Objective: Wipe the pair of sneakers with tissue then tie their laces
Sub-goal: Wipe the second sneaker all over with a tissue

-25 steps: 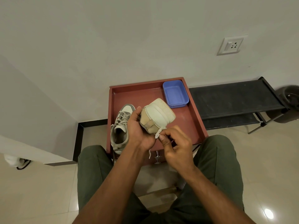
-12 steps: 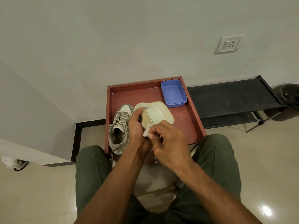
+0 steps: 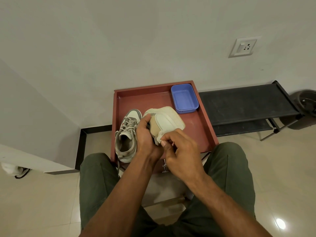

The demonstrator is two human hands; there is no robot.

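My left hand [image 3: 145,134] grips a white and grey sneaker [image 3: 166,119] turned on its side, sole facing up and to the right, above the red-brown tray table [image 3: 207,124]. A small white tissue [image 3: 159,137] is pinched in my right hand [image 3: 181,147] and pressed against the heel end of that sneaker. The second sneaker [image 3: 127,134] stands upright on the left part of the tray, toe pointing away, laces loose with one end hanging over the front edge.
A blue plastic tub [image 3: 184,98] sits at the tray's back right corner. A black low rack [image 3: 246,106] stands to the right against the wall, with a dark bin [image 3: 306,106] beyond it. My knees flank the tray's front edge.
The held sneaker has rolled so its sole faces up and right, and it sits lower. My right hand has moved up against the heel with the tissue.
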